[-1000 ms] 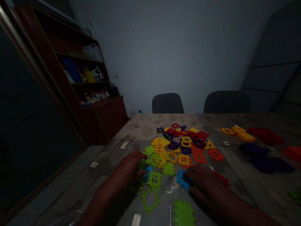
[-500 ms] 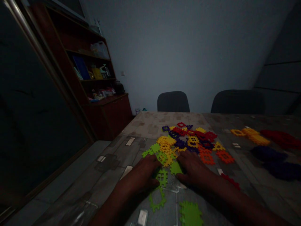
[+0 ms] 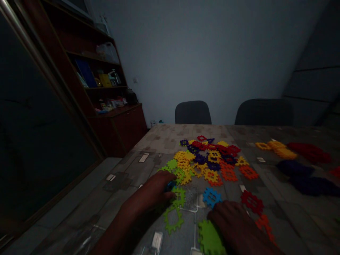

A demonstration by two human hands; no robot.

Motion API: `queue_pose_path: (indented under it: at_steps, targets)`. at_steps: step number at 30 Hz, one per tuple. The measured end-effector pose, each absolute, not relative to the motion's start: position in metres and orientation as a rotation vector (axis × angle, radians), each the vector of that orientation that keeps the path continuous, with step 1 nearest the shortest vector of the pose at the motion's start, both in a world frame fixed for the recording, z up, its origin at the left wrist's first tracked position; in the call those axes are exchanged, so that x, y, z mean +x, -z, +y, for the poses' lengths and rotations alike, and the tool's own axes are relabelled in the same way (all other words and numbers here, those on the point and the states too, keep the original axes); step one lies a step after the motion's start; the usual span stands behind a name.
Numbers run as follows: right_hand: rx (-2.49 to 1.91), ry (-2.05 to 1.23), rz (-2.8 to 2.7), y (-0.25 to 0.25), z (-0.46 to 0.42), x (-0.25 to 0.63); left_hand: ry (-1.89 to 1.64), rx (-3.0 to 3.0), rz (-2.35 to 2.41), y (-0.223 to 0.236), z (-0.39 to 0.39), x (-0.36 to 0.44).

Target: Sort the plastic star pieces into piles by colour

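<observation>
My left hand (image 3: pixel 158 186) is curled on the table by the green pieces, its thumb and fingers closed about a dark blue interlocking piece (image 3: pixel 171 185) that shows only in part. Beside its thumb lies a green window-shaped piece (image 3: pixel 179 197), with a green frame piece (image 3: pixel 173 220) nearer me. My right hand (image 3: pixel 235 221) is bent over the edge of a solid green square piece (image 3: pixel 210 238), fingers closed against it; its thumb side is mostly hidden. Just beyond those fingers rests a light blue window-shaped piece (image 3: pixel 211 196).
A mixed pile of yellow pieces (image 3: pixel 184 159), red, purple and orange ones spreads ahead. Red (image 3: pixel 252 202) and orange pieces (image 3: pixel 265 225) lie right of my right hand. Farther right are sorted yellow (image 3: pixel 282 149), red (image 3: pixel 308 151) and purple heaps (image 3: pixel 294 169). Two chairs (image 3: pixel 193 112) stand behind the table.
My right hand has moved back toward me and right, from the pile's edge to the solid green piece, uncovering the light blue piece. My left hand has shifted slightly, with dark blue now showing in it.
</observation>
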State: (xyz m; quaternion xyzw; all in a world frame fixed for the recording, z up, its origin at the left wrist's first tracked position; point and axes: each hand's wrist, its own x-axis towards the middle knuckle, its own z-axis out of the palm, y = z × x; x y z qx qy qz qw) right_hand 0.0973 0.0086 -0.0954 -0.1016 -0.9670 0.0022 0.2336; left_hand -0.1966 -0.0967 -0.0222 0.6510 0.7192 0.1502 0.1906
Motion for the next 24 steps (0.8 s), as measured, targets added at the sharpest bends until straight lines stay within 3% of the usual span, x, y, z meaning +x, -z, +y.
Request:
queue_pose_path:
  at_steps: [7,13,24]
  targets:
    - [-0.053,-0.065,-2.719,0.096,0.012,0.094,-0.384,1.794,1.966,0.014,-0.104,-0.188]
    - [-0.135,-0.147,-2.737,0.11,0.007,0.094,-0.361,1.778,1.949,0.016,-0.103,-0.182]
    - [-0.32,0.016,-2.642,0.112,0.007,0.114,-0.302,1.832,1.944,0.039,-0.098,-0.185]
